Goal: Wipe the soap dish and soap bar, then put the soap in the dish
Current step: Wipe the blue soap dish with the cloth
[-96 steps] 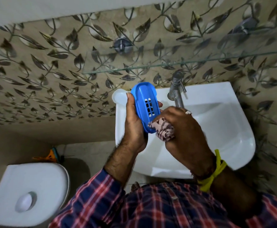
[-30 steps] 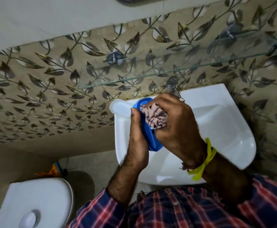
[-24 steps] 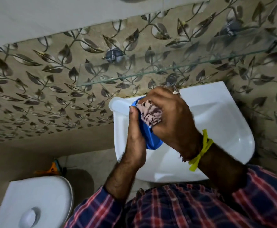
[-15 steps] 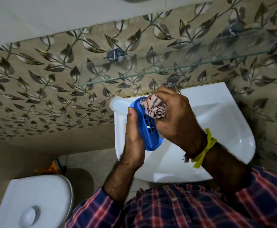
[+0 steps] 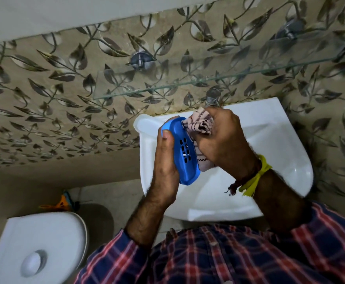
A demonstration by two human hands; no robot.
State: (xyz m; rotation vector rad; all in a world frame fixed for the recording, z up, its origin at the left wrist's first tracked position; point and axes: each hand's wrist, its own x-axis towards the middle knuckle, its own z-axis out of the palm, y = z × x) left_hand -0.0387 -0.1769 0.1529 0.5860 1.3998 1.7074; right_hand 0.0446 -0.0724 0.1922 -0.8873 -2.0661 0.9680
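Observation:
My left hand point(image 5: 164, 160) grips a blue slotted soap dish point(image 5: 183, 150) on its edge over the white washbasin point(image 5: 280, 156), thumb on the dish's upper end. My right hand point(image 5: 222, 138) holds a crumpled pink striped cloth point(image 5: 198, 125) bunched against the dish's upper right side. A white rounded object point(image 5: 142, 124), maybe the soap bar or a lid, lies on the basin's back left corner, partly hidden by the dish.
A glass shelf point(image 5: 208, 80) juts from the leaf-patterned wall just above the basin, with the tap point(image 5: 212, 97) under it. A white toilet cistern lid point(image 5: 38, 247) is at lower left, and an orange item point(image 5: 63, 203) lies on the floor behind it.
The dish has turned so that its slotted face shows more. The cloth has slid up along the dish toward its top end under my right hand.

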